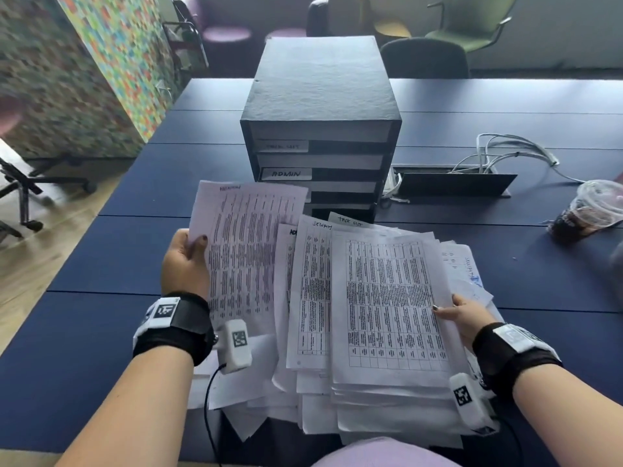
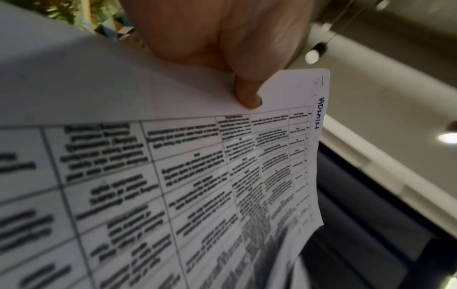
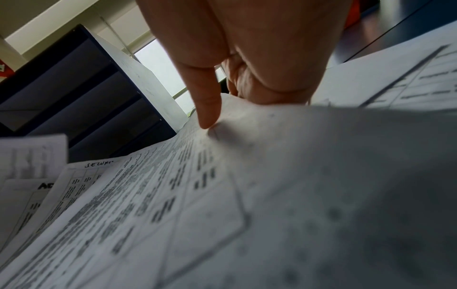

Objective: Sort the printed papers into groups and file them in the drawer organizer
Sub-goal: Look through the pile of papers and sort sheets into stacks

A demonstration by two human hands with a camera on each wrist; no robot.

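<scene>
Left hand point(image 1: 183, 261) pinches a lifted sheet point(image 1: 246, 251); right hand point(image 1: 467, 315) grips the top sheet point(image 1: 391, 305) of the pile point(image 1: 354, 409), thumb on top.

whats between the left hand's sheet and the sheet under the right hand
In the head view, two overlapped sheets, headed ADMIN and SECURITY, lie between the lifted sheet and the top sheet.

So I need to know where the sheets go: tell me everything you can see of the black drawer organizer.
The drawer organizer is a tall, matte black box that looks like textured board. It stands upright on the dark blue table, just behind the spread of printed papers, its open front facing the person. Stacked slots show pale sheets inside. White strip labels sit at the left of the dividers: one reads ADMIN, the one above is too blurred to read. Lower slots are hidden by a raised sheet. Neither hand touches it.
</scene>
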